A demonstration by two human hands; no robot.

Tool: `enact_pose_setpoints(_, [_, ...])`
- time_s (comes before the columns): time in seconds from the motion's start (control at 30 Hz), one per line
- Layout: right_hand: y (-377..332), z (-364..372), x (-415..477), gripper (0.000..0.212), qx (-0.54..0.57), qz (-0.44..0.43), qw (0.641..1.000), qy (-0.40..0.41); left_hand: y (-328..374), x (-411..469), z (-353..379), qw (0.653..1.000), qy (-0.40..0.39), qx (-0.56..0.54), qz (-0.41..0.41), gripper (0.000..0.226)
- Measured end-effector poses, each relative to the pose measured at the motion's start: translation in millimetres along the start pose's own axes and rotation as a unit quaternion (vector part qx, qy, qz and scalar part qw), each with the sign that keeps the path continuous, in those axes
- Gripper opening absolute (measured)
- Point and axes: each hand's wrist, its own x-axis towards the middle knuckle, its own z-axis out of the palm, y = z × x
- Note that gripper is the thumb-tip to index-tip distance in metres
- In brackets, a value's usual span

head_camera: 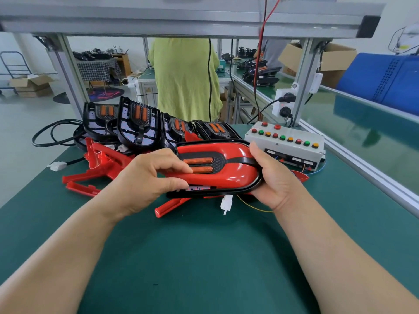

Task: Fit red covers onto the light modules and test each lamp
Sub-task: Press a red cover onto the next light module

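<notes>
Left hand (147,180) grip pinching red cover (235,175), right hand (274,177) grip clasping its end

Fingers of right hand (274,180) hidden behind light module (229,175); green-shirted person (183,78) cut off by beam (181,26).

**Bright, Even Light With a Wide-Angle Bend**

Soft, bright light falls from above. White streaks of glare lie on the glossy red plastic cover (235,155) between the left hand (145,177) and the right hand (274,177), both of which are sharp. Only a faint, soft-edged shadow sits under them on the matte green bench mat (204,257). The shiny green belt (367,130) to the right of the right hand mirrors its surroundings. The grey aluminium beam (181,21) above the hands bows, and the room beyond them is slightly soft.
</notes>
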Motion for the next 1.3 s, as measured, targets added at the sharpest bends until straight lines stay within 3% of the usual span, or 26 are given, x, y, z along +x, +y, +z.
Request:
enact_pose_setpoints(0.33, [0.1, 3.7, 0.3, 0.049, 0.012, -0.008, 0.999, 0.049, 0.4, 0.1, 2.7, 0.999, 0.010, -0.041, -0.023, 0.020])
enact_pose_setpoints(0.73, [0.8, 2.5, 0.1, 0.049, 0.006, -0.009, 0.998, 0.059, 2.9, -2.0, 10.4, 0.999, 0.024, -0.025, -0.015, 0.020])
enact_pose_setpoints(1.0, [-1.1, -0.3, -4.0, 0.042, 0.024, -0.023, 0.999, -0.007, 0.0, -2.5, 14.5, 1.000, 0.028, 0.003, -0.008, 0.021])
enact_pose_setpoints(1.17, [-2.7, -3.3, -4.3, 0.069, -0.024, -0.015, 0.999, -0.034, 0.0, -3.0, 15.9, 0.999, 0.041, 0.011, 0.007, 0.020])
enact_pose_setpoints(1.3, [-2.5, -2.4, -4.5, 0.069, -0.031, -0.009, 0.999, -0.022, 0.9, -2.5, 15.2, 0.999, 0.047, 0.013, 0.018, 0.019])
